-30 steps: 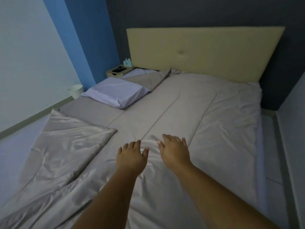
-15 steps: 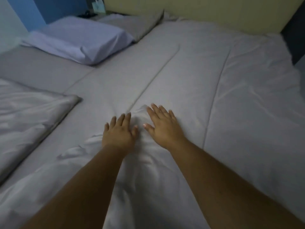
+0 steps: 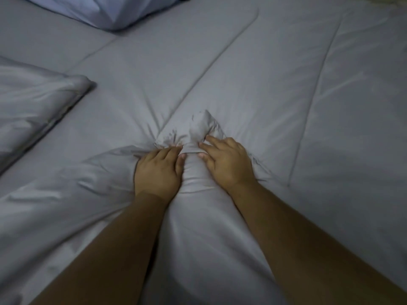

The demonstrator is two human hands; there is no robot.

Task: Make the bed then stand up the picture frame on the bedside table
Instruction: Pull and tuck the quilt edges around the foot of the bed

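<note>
A grey quilted duvet (image 3: 264, 84) covers the bed and fills most of the view. Its corner (image 3: 201, 123) is bunched up in the middle. My left hand (image 3: 157, 170) has its fingers curled into the folds just left of that corner. Just to the right, my right hand (image 3: 226, 162) pinches the same corner between thumb and fingers. Both forearms reach in from the bottom. A folded-back flap of the duvet (image 3: 37, 102) lies at the left. The picture frame and bedside table are out of view.
A pale lilac pillow (image 3: 105, 9) lies at the top left, cut off by the frame edge. A sliver of the beige headboard (image 3: 394, 2) shows at the top right.
The view has closed in on the bed. Both hands went from lying flat and open on the duvet to gripping its bunched corner.
</note>
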